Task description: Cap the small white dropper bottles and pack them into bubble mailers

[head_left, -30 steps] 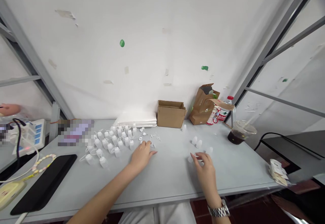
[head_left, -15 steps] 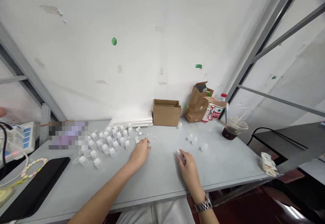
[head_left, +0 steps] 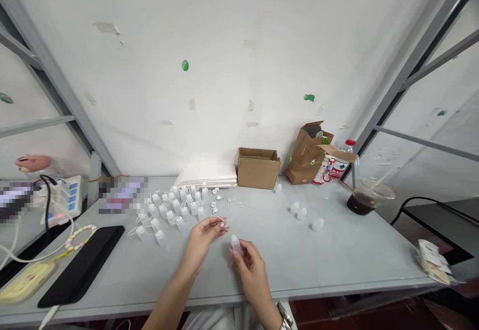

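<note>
Above the grey table [head_left: 337,260], the right hand [head_left: 252,269] clasps a small white plastic bottle [head_left: 235,244], the left hand [head_left: 201,244] loose and empty.

No words or numbers can be read anywhere. A plastic bottle [head_left: 350,153] with a red cap and a tub [head_left: 338,169] both carry red-and-green printed labels, too small to make out. A small stack of printed cards [head_left: 432,267] at the table's right corner is also illegible. A patch of pixelated blur [head_left: 121,195] hides whatever lies on the table's far left.
</note>
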Demonstrator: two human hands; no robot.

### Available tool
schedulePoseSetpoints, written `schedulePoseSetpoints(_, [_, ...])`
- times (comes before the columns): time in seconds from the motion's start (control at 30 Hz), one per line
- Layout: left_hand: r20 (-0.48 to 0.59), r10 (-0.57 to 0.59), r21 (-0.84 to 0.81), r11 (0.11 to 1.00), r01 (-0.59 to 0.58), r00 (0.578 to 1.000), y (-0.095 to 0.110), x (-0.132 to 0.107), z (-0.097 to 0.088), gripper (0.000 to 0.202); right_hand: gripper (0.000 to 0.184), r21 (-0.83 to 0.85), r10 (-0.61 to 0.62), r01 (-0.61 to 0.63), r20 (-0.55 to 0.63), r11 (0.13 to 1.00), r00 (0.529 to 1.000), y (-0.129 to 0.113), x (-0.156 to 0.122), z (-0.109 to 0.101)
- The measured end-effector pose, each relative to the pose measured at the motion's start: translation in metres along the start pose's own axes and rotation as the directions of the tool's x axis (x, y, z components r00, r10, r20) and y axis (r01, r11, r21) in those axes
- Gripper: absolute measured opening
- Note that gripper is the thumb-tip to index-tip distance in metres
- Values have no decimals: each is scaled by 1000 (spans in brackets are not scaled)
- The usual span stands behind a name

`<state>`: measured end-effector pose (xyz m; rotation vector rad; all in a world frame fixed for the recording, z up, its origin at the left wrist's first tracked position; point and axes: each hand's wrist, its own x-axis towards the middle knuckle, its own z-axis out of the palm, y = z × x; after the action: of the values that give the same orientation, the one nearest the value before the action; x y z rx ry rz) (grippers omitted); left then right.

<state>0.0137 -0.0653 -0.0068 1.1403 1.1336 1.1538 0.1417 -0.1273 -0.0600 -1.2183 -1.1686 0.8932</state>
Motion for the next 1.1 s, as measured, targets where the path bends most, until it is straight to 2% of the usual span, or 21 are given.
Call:
schedulePoseSetpoints(0.1, [-10,-67,-224,973,63,998,-4,-6,1,28,23,-16,3,-3,8,1000,1000,0,1,-2])
schedulePoseSetpoints(0.17, [-10,-86,-252,964,81,996,-5,-9,3,28,22,-31,13,-13,14,999,1000,0,1,-3])
schedulePoseSetpoints(0.33, [11,-124,-204,971,124,992,-4,-14,6,29,20,-120,4,-2,17,993,1000,-2,-1,-3])
schedulePoseSetpoints(0.67, [81,-52,9,999,52,995,-3,-20,5,23,18,-230,-51,49,-4,972,999,-4,-3,-2])
schedulePoseSetpoints(1.1, [24,-73,-198,977,76,997,-8,-34,17,29,14,-181,-39,20,-106,983,994,-5,0,0])
